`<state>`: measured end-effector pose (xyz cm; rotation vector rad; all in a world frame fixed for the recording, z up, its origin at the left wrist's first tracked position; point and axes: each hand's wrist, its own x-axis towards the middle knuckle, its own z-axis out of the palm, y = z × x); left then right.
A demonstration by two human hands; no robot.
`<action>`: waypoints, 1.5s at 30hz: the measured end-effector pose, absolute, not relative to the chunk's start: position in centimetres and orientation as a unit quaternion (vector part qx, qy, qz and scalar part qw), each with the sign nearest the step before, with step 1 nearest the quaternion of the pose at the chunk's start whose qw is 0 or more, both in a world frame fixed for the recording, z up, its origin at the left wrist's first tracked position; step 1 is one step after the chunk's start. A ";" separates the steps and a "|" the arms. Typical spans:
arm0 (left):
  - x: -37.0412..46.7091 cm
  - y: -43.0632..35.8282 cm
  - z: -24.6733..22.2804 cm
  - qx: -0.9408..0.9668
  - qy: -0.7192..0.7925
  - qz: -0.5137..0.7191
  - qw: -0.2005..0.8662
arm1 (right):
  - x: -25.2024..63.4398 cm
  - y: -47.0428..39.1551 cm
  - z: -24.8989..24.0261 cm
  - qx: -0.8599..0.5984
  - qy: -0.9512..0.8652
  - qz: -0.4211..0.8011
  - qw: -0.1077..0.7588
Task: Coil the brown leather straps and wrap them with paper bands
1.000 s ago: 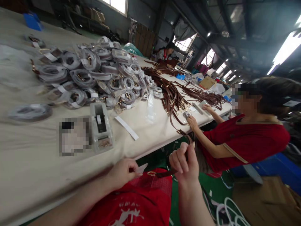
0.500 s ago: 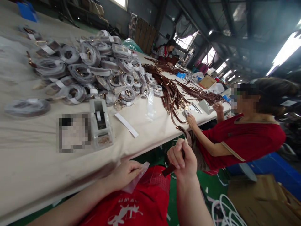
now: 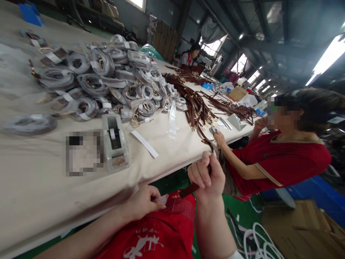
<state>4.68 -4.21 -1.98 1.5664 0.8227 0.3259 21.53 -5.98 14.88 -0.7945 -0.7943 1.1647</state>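
My right hand is closed around a brown leather strap with a metal fitting at its low end. Beyond the fist the strap runs up toward the table edge and the loose straps there. Over the red apron, my left hand pinches a small piece of clear plastic film, mostly hidden by the fingers. The strap's low end is close to the film; whether they touch I cannot tell. On the table in front stand a tape dispenser and a white paper strip.
A heap of coiled straps in clear wrap covers the table's far left. Loose brown straps lie to its right. A co-worker in a red shirt sits at my right, one hand on the table. Cardboard lies at lower right.
My right hand has shifted slightly left with the strap. The left hand's grip has moved along the film, so less of it shows. The co-worker's far hand has risen toward their face.
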 end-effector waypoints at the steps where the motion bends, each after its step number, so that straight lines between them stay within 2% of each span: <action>1: 4.7 -4.2 -1.8 0.677 0.352 0.141 0.631 | 21.4 -5.9 14.8 -0.354 -0.355 0.523 0.689; 9: 5.3 -4.2 -1.6 0.632 0.300 0.149 0.699 | 20.8 -5.3 14.2 -0.287 -0.344 0.567 0.691; 22: 5.4 -4.2 -2.3 0.560 0.299 0.143 0.759 | 21.0 -5.2 13.9 -0.244 -0.325 0.596 0.692; 33: 5.7 -4.3 -3.0 0.571 0.276 0.131 0.762 | 21.2 -5.3 14.2 -0.278 -0.327 0.577 0.695; 45: 6.2 -4.5 -2.4 0.576 0.263 0.116 0.765 | 21.6 -4.9 13.8 -0.251 -0.299 0.596 0.702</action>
